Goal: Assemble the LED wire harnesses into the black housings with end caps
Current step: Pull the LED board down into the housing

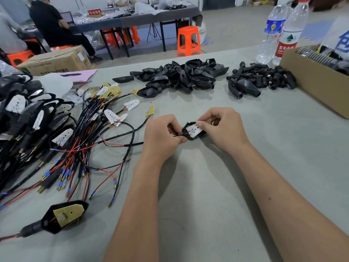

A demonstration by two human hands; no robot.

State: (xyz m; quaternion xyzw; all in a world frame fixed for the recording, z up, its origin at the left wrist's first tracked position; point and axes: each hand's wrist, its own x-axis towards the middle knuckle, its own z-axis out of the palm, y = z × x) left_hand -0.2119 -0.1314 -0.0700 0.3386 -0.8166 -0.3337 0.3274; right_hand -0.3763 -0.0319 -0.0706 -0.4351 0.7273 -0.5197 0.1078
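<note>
Between hands [190, 129], housing [192, 137] amid bare tabletop [207, 186].

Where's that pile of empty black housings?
In the head view, the pile of black housings lies at the table's far side, centre, left of the end caps and behind both hands.

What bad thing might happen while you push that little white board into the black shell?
1. The right hand presses the LED board into the housing; pushed crooked, it might jam or bend.
2. The left hand pinches the thin wires at the housing's end; a hard tug might strain where they join the board.
3. Those wires run into the harness pile and might snag there.
</note>
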